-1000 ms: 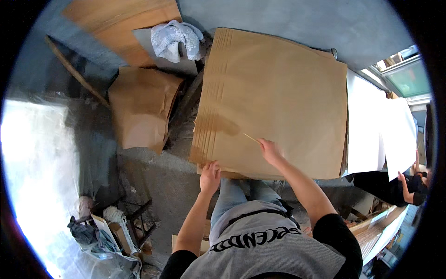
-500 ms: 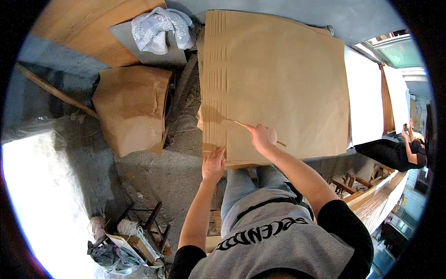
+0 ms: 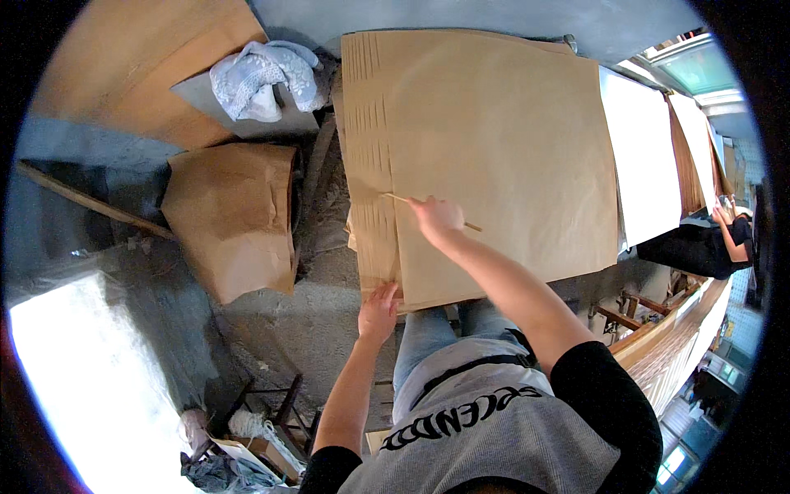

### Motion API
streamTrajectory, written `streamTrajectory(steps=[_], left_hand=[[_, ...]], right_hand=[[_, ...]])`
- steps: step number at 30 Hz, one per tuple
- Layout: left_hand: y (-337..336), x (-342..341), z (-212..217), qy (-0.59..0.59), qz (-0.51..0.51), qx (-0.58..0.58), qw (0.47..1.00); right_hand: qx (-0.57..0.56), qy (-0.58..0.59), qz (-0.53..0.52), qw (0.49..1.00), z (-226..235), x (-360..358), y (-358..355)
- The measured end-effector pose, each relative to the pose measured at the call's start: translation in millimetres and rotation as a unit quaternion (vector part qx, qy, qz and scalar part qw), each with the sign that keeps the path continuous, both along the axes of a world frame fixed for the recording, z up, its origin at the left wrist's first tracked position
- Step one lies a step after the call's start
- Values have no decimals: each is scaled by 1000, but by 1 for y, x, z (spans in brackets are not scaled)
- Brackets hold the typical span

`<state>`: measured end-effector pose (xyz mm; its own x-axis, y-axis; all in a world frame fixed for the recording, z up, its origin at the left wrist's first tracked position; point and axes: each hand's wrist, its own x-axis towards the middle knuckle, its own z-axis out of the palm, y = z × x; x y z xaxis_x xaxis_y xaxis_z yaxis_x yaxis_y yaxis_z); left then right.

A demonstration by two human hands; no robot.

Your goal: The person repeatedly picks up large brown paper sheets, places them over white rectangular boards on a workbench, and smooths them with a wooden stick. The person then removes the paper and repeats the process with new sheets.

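A big stack of brown paper sheets (image 3: 494,156) lies before me, its left edges fanned out in narrow overlapping strips (image 3: 369,156). My right hand (image 3: 439,220) is closed around a thin wooden stick (image 3: 398,198), held low over the top sheet. The stick's left tip reaches the fanned strips; its other end sticks out behind the hand. At the near left corner of the stack, my left hand (image 3: 379,313) lies on the strips with its fingers extended. Whether any fingertip goes under the paper cannot be made out.
Folded brown paper (image 3: 234,218) stands left of the stack, below a patterned cloth (image 3: 267,78) on a grey board. White sheets (image 3: 646,156) adjoin on the right, where another person (image 3: 699,249) works. Odds and ends (image 3: 234,457) sit at lower left beside a dark stool frame.
My right hand and the stick have shifted left and slightly away from me across the paper. My left hand stays at the near corner. The whole view has moved a little.
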<state>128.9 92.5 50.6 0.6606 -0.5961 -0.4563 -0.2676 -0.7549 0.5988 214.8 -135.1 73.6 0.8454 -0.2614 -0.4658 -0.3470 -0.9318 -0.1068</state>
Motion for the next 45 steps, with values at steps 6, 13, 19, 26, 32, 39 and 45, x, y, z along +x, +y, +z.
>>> streamTrajectory(steps=[6, 13, 19, 26, 32, 39, 45], left_hand=[[12, -4, -25, 48, 47, -26, 997], [24, 7, -57, 252, 242, -204, 915], [-8, 44, -55, 300, 455, -347, 763], [-28, 70, -45, 303, 496, -340, 739], [-42, 68, -33, 333, 459, -302, 767], [-21, 21, -28, 499, 358, -263, 744], [-56, -61, -2, 597, 345, -408, 598]], right_hand=[[0, -12, 5, 1000, 20, 12, -16], [42, -84, -28, 995, -11, 24, -28], [38, -59, -1, 998, 10, 16, -7], [70, -30, -36, 996, 13, 0, -23], [171, -203, -152, 952, 9, -62, -51], [290, -149, -335, 884, -2, -212, -131], [365, -16, -345, 865, -17, -318, -146]])
